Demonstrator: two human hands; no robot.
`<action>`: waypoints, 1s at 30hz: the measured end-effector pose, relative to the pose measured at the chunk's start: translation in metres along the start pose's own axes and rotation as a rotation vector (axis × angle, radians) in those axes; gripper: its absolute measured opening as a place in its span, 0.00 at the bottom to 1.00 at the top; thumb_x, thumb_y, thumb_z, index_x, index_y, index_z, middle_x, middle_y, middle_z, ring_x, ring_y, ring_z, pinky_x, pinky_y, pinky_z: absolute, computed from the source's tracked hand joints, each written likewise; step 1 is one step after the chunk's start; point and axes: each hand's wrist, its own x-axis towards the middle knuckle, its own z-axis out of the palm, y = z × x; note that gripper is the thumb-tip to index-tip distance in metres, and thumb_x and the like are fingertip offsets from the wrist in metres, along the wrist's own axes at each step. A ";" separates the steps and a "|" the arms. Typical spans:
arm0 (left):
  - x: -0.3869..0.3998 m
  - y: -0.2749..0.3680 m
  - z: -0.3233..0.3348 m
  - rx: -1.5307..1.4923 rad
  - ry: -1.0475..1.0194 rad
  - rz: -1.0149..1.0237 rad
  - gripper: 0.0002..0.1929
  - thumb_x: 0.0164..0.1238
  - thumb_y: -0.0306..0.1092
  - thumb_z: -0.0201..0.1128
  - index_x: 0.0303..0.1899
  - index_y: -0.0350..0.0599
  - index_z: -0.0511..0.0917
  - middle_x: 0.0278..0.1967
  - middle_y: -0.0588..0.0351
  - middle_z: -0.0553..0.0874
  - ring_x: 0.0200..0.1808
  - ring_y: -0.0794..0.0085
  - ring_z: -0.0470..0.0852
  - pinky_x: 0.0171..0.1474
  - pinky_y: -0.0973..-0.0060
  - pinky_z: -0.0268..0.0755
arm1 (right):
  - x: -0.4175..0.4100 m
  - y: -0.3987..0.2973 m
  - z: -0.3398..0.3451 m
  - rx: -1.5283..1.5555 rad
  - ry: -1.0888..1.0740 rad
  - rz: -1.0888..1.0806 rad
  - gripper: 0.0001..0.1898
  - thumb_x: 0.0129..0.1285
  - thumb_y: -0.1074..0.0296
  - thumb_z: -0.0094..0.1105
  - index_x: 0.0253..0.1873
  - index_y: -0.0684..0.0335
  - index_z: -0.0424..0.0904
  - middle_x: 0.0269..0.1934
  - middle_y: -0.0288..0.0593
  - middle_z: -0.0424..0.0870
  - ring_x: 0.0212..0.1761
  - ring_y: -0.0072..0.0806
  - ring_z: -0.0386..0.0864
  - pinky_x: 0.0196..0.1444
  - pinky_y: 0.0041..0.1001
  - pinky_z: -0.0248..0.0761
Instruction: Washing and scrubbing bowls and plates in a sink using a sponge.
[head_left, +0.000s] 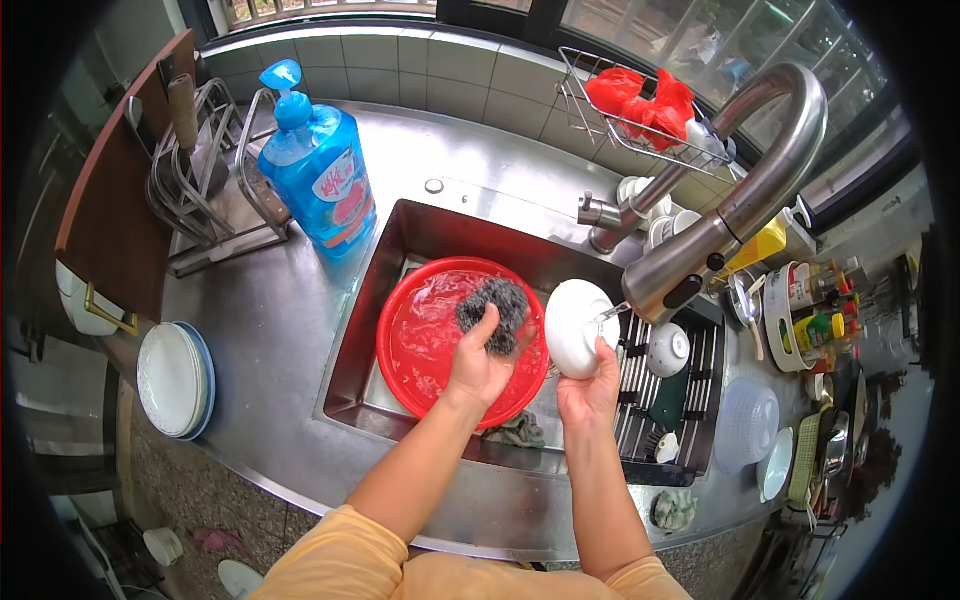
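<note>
My left hand holds a dark grey scouring pad over a red plastic basin of water, which sits in the stainless steel sink. To its right, my right hand grips the lower edge of a white bowl or dish, its underside facing up. Water runs from the pull-down faucet head onto that underside. A rolled-out drying rack spans the sink's right part, with a small white bowl and a brush on it.
A blue dish soap pump bottle stands behind the sink's left corner, beside a metal knife rack. Stacked plates lie at the counter's left edge. On the right are a clear plastic basket, a white bowl and a crumpled cloth.
</note>
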 end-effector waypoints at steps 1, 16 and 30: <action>-0.006 -0.002 -0.001 0.020 -0.005 0.023 0.19 0.68 0.41 0.55 0.54 0.40 0.70 0.50 0.52 0.79 0.55 0.63 0.75 0.58 0.64 0.69 | 0.002 0.000 -0.002 0.002 0.009 0.002 0.23 0.56 0.74 0.57 0.58 0.67 0.66 0.55 0.46 0.75 0.57 0.37 0.73 0.62 0.39 0.66; 0.001 -0.042 0.029 0.570 -0.063 0.294 0.10 0.61 0.23 0.61 0.44 0.37 0.77 0.40 0.58 0.83 0.40 0.78 0.79 0.46 0.78 0.72 | 0.012 0.003 -0.014 -0.088 -0.005 -0.011 0.19 0.55 0.77 0.57 0.53 0.70 0.70 0.49 0.47 0.77 0.51 0.35 0.77 0.57 0.35 0.71; 0.002 -0.016 0.026 0.218 0.029 0.097 0.09 0.69 0.31 0.56 0.47 0.41 0.75 0.42 0.57 0.82 0.45 0.74 0.81 0.48 0.74 0.76 | -0.004 -0.009 0.002 -0.143 0.043 0.029 0.20 0.57 0.69 0.58 0.55 0.67 0.69 0.51 0.47 0.77 0.53 0.39 0.76 0.59 0.38 0.70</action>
